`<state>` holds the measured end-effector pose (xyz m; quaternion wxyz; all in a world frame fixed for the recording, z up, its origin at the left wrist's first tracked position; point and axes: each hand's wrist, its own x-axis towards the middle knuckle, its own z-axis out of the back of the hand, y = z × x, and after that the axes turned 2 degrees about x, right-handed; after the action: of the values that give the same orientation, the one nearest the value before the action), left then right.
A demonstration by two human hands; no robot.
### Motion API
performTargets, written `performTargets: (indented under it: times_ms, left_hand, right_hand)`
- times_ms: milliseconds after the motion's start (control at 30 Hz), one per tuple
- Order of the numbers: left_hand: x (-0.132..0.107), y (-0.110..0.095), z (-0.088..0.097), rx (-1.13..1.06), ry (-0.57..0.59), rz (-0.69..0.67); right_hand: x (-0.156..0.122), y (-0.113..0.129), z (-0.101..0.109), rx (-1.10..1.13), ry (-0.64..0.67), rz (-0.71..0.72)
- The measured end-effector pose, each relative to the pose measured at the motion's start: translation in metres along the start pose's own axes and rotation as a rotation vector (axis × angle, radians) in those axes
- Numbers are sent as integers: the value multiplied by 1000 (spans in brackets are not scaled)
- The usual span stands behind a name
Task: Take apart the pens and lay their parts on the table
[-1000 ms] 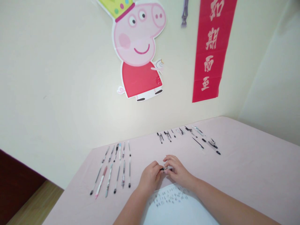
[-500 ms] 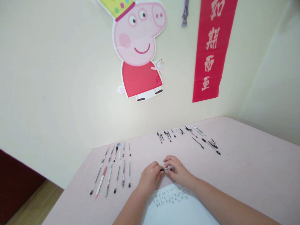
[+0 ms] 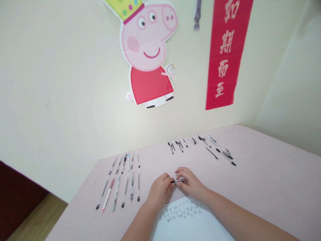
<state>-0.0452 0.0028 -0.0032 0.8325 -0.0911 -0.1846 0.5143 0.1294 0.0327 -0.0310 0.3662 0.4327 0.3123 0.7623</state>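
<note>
Over the pink tabletop, my left hand (image 3: pixel 160 189) and my right hand (image 3: pixel 188 182) meet with their fingertips close together. Between them is a slim pen (image 3: pixel 177 181), dark at its left end and clear or silvery toward the right. My left fingers are closed round the dark part. The thumb and fingers of my right hand pinch the lighter part. Most of the pen is covered by fingers, so I cannot tell whether it is in one piece. A white sheet with handwriting (image 3: pixel 182 214) lies just below both hands.
Two rows of pens (image 3: pixel 125 189) lie on the left of the pink table (image 3: pixel 263 187). Along the back right are several black pen parts (image 3: pixel 179 144) and a black pen (image 3: pixel 227 157). Behind stands a wall with a cartoon pig (image 3: pixel 151 83) and a red banner (image 3: pixel 223 67).
Both hands stay nearly in place around the pen, with only a very slight shift of the fingers. The pens on the table have not moved.
</note>
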Motion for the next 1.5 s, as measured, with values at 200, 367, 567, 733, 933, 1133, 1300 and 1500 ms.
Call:
performTargets:
  times_ms: [200,367,567,733,933,1133,1300,1500]
  left_hand:
    - [0,-1,0,6,8,-1]
    - [-1,-1,0,22,15,0]
    - [-1,3,-1,23,0,3]
    - [-1,5,-1,8,-23,22]
    - [0,7,1,-22,-43,52]
    - [-1,9,4,-43,-66,73]
    - [-1,9,3,-45,-69,74]
    - [0,8,3,-57,-63,78]
  right_hand:
    - [2,1,1,-8,68,17]
    - [0,-1,-1,5,20,13]
    - [0,-3,-1,35,-24,-6]
    - [1,-5,-1,40,-60,-27]
    - [2,-8,0,-19,-102,-64]
    - [2,-14,1,-98,-99,-106]
    - [2,-17,0,-122,-91,-127]
    - [3,-19,-2,-149,-100,-142]
